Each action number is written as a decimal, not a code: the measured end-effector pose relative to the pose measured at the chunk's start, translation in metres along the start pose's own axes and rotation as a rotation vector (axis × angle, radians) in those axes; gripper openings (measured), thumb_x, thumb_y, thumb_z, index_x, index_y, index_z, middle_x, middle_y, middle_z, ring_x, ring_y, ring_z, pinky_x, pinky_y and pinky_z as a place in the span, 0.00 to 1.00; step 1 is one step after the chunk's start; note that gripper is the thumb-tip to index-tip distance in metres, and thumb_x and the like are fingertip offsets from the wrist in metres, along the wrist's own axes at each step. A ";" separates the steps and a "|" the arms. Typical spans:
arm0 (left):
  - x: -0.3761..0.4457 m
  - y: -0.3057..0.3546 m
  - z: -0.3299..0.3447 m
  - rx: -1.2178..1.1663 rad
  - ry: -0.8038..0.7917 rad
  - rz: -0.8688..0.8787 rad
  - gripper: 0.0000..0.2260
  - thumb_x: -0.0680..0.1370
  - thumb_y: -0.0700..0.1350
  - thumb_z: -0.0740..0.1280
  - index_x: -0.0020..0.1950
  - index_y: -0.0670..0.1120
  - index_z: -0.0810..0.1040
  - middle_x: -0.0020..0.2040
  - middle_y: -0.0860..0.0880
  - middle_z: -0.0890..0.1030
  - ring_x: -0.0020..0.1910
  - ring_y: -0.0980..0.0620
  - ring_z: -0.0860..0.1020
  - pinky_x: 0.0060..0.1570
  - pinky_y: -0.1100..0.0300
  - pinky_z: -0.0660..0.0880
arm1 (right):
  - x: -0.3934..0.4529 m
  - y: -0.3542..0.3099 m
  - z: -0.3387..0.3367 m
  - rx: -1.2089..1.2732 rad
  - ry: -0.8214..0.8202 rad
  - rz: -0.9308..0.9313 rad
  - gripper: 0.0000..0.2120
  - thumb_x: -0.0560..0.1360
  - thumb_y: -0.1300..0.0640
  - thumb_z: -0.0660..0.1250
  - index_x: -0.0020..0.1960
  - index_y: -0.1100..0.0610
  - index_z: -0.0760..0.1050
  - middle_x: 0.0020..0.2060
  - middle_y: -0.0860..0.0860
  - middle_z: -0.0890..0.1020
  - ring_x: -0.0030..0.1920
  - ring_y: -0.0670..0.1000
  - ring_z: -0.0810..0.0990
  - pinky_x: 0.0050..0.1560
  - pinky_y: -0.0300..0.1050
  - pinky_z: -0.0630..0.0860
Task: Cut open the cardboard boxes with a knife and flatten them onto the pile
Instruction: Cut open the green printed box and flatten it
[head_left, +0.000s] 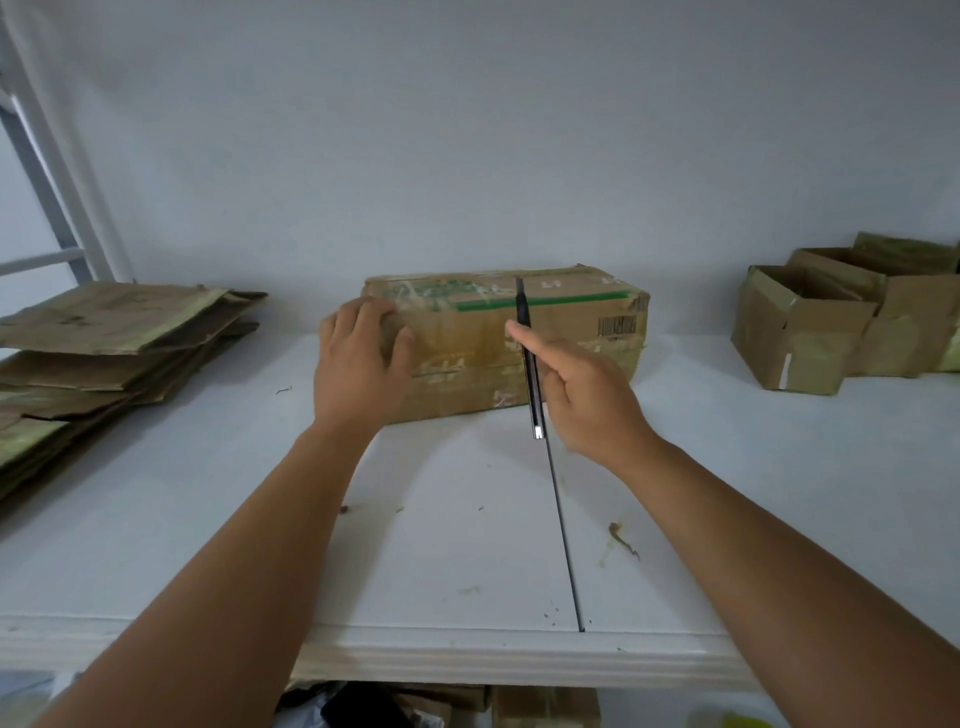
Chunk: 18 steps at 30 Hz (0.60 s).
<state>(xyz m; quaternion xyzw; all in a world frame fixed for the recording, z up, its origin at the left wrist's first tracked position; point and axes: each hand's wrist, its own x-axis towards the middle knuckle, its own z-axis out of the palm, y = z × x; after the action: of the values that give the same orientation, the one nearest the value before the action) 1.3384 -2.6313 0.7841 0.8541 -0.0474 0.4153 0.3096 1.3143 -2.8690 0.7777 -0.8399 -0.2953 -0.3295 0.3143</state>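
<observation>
Closed cardboard box (511, 338) at the back of the white tabletop (208, 519), my hands on and before it.

The box lies on its long side against the wall, taped, with a green stripe along its upper edge and a barcode at its right end. My left hand (361, 358) rests on its left end, fingers relaxed and spread over the top corner, grasping nothing. My right hand (582, 395) has its grip clenched round the knife (535, 395), forefinger stretched along the dark handle; the thin blade runs down toward the tabletop's near edge. Left of the box sits the pile of flattened cardboard (104, 358). At the far right stand open boxes (831, 322), tops folded back; I cannot see what they hold.
</observation>
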 end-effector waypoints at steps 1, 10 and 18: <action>0.001 0.000 -0.001 -0.033 0.001 0.004 0.13 0.80 0.46 0.64 0.64 0.47 0.75 0.64 0.50 0.75 0.66 0.46 0.68 0.57 0.59 0.65 | -0.001 0.001 0.001 0.026 -0.015 0.019 0.25 0.79 0.64 0.55 0.73 0.49 0.69 0.40 0.52 0.82 0.30 0.48 0.71 0.33 0.47 0.71; 0.007 -0.034 -0.016 -0.004 -0.298 0.241 0.33 0.74 0.46 0.73 0.77 0.51 0.65 0.76 0.50 0.66 0.73 0.45 0.64 0.71 0.53 0.61 | 0.001 0.000 0.008 0.044 -0.058 0.076 0.19 0.82 0.62 0.58 0.71 0.51 0.71 0.55 0.48 0.83 0.41 0.46 0.83 0.44 0.51 0.80; 0.012 -0.051 -0.011 -0.037 -0.413 0.268 0.49 0.64 0.52 0.81 0.78 0.53 0.57 0.78 0.54 0.57 0.76 0.49 0.59 0.73 0.51 0.62 | 0.003 0.000 0.015 -0.219 -0.227 0.025 0.18 0.82 0.58 0.56 0.70 0.48 0.70 0.42 0.44 0.78 0.35 0.48 0.74 0.33 0.47 0.70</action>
<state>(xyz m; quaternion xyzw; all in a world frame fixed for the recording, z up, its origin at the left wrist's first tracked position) 1.3561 -2.5818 0.7727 0.9011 -0.2303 0.2684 0.2511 1.3219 -2.8570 0.7709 -0.9047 -0.2806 -0.2587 0.1893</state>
